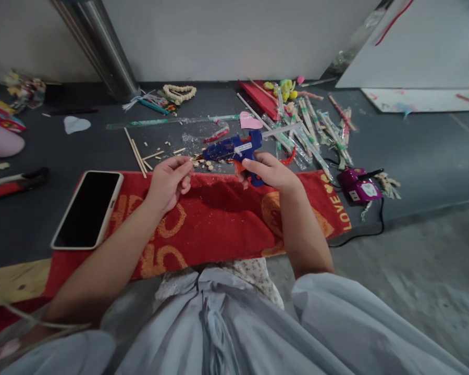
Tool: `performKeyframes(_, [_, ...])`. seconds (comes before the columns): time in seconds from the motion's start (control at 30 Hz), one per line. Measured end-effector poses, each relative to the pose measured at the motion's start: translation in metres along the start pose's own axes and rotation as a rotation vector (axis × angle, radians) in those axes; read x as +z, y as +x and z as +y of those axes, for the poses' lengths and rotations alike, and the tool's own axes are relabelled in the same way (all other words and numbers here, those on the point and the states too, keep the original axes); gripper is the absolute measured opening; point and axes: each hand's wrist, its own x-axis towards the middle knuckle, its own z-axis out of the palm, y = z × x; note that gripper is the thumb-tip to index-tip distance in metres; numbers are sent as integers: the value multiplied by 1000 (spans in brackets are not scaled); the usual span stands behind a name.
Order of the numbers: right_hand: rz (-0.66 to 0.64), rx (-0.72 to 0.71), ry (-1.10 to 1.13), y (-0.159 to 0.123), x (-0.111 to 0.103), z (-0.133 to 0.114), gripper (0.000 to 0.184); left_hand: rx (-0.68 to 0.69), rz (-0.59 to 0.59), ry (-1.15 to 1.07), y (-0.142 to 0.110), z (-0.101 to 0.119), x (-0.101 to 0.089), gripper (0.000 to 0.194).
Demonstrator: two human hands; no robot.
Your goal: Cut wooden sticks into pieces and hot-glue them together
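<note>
My right hand (269, 169) is wrapped round the handle of a blue glue gun (226, 148) with an orange trigger. Its nozzle points left, and a whitish glue stick (282, 129) sticks out of its back end. Close to the nozzle tip, my left hand (171, 182) has thumb and forefinger pinched together; what lies between them is too small to make out. Small wooden bits (205, 164) are scattered below the gun, at the edge of a red towel (226, 219) under both hands.
A phone (88, 209) lies on the towel's left end, with pliers (15, 185) further left. Thin wooden sticks (136, 152), a heart-shaped wooden piece (180, 94) and wrapped sticks (308, 127) lie behind. A purple power adapter (358, 185) with a black cord sits right; a metal post (101, 49) stands behind.
</note>
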Motion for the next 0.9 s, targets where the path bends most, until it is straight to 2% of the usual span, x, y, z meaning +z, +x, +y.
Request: performKeyframes(0.9, [-47,-20,-27,-1,-5,4,44,5,18,38,-3,3,3,11])
